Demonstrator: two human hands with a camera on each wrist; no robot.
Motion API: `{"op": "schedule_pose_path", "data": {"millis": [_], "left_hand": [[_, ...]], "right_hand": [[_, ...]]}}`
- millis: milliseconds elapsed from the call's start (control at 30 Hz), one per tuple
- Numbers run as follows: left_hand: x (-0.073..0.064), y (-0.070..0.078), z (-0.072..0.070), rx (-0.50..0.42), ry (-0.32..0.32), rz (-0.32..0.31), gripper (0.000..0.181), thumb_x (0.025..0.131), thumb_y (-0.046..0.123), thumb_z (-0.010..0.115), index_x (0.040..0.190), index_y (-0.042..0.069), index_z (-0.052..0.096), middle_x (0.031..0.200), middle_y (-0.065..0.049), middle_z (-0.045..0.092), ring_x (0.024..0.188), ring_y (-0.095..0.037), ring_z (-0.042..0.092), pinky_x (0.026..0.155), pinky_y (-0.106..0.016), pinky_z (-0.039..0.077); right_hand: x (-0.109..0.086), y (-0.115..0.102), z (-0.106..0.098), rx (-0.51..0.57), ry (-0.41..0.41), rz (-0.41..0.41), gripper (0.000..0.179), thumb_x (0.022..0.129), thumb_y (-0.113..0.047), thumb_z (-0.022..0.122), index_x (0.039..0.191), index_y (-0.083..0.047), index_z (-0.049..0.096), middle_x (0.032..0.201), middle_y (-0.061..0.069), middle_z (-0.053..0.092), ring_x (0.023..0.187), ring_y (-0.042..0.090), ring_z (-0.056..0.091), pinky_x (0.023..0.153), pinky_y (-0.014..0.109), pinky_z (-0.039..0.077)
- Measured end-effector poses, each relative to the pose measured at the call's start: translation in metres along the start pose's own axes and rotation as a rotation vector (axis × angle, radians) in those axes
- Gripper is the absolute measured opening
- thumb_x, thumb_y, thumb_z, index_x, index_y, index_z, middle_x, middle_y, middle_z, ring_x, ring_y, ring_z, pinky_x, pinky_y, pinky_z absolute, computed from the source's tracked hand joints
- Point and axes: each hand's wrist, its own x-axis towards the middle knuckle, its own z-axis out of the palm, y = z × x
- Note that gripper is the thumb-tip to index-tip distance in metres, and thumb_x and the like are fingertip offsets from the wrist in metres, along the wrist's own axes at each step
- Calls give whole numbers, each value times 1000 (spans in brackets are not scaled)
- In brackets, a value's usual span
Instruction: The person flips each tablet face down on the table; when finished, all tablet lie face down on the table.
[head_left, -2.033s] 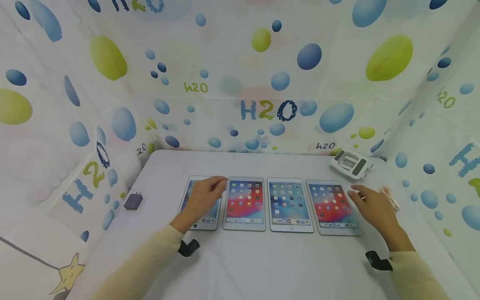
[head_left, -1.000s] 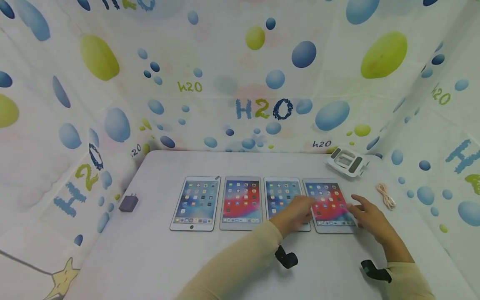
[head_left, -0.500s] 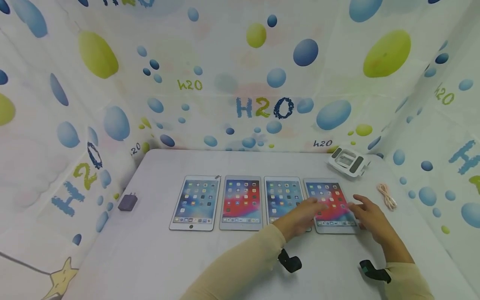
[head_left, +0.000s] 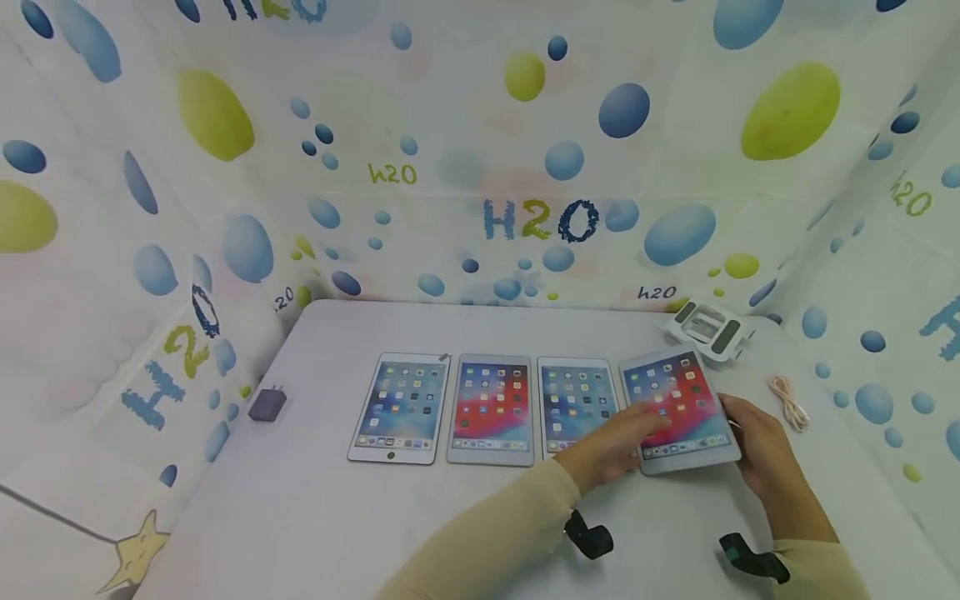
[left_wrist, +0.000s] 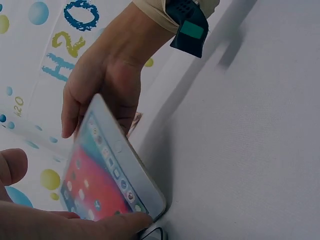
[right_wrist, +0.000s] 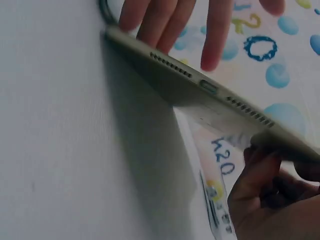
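Note:
A white tablet with a red and blue home screen is tilted, its right side raised off the table. My right hand grips that right edge; in the right wrist view its fingers curl against the back. At the lower left side, my left hand touches the tablet with fairly straight fingers laid over the screen. The right wrist view shows the tablet's bottom edge with its charging port, and the left wrist view shows its screen. Beside it, another tablet is partly covered by my left arm.
Two more tablets, one with a blue screen and one red and blue, lie flat to the left. A dark plug adapter sits at far left. A white stand-like device and a bundled cable lie at right.
My left hand has crossed from the leftmost tablet to the rightmost one. The right hand has taken hold of that tablet's edge and tilted it up off the table.

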Motion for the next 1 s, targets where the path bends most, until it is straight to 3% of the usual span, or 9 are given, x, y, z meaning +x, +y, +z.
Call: {"op": "schedule_pose_path", "data": {"millis": [67, 133, 233, 300, 400, 500, 667, 867, 1000], "left_hand": [[1, 0, 0, 5, 2, 0, 56, 97, 32, 67, 150, 23, 49, 148, -5, 47, 139, -34, 40, 112, -70, 32], [2, 0, -2, 13, 11, 9, 57, 97, 35, 67, 151, 28, 50, 152, -6, 44, 141, -36, 38, 109, -74, 32], [2, 1, -6, 43, 16, 24, 56, 97, 41, 66, 150, 34, 50, 157, -6, 39, 143, -39, 35, 104, -78, 33], [2, 2, -7, 73, 15, 32, 56, 96, 45, 67, 149, 35, 51, 156, -6, 40, 143, -40, 37, 102, -78, 35], [1, 4, -6, 116, 13, 52, 61, 95, 49, 69, 150, 31, 50, 154, -6, 44, 139, -39, 43, 100, -77, 39], [-1, 7, -3, 160, 35, 82, 66, 93, 46, 73, 151, 25, 49, 149, -8, 50, 131, -36, 52, 97, -72, 46], [-4, 9, -1, 181, 80, 94, 70, 89, 35, 79, 151, 23, 50, 142, -7, 58, 122, -30, 57, 93, -64, 52], [-6, 7, -2, 35, 25, 155, 67, 89, 21, 76, 151, 21, 50, 136, -8, 62, 118, -30, 63, 97, -60, 52], [-6, 3, -3, -93, 4, 189, 67, 87, 11, 71, 150, 16, 50, 123, -9, 69, 112, -33, 68, 97, -54, 54]], "right_hand": [[-1, 1, 4, 173, -82, -37, 39, 107, -44, 47, 137, -22, 62, 122, -9, 61, 102, 9, 60, 81, 21, 57], [0, 1, 11, 285, -192, -79, 28, 108, -33, 48, 119, -24, 72, 109, -10, 69, 92, 7, 65, 76, 22, 57], [6, 5, 26, 328, -337, -113, 32, 111, -23, 42, 113, -23, 74, 105, -7, 73, 90, 7, 66, 75, 25, 57], [9, 8, 35, 281, -383, -120, 33, 111, -20, 41, 116, -26, 73, 110, -9, 72, 97, 5, 65, 81, 25, 56], [12, 13, 43, 139, -365, -126, 30, 111, -21, 43, 126, -28, 68, 117, -13, 68, 106, 4, 62, 88, 25, 54], [13, 16, 47, -3, -307, -143, 32, 108, -23, 49, 138, -22, 61, 119, -16, 66, 107, 6, 61, 89, 26, 54], [12, 17, 49, -44, -316, -199, 34, 107, -16, 53, 140, -20, 60, 121, -17, 67, 105, 6, 63, 86, 30, 56], [11, 14, 51, -30, -304, -252, 30, 108, -18, 50, 133, -26, 64, 124, -19, 65, 110, 0, 61, 88, 25, 54], [10, 10, 54, -86, -246, -234, 40, 108, -24, 52, 146, -11, 51, 132, -10, 59, 114, 0, 59, 91, 21, 52]]}}
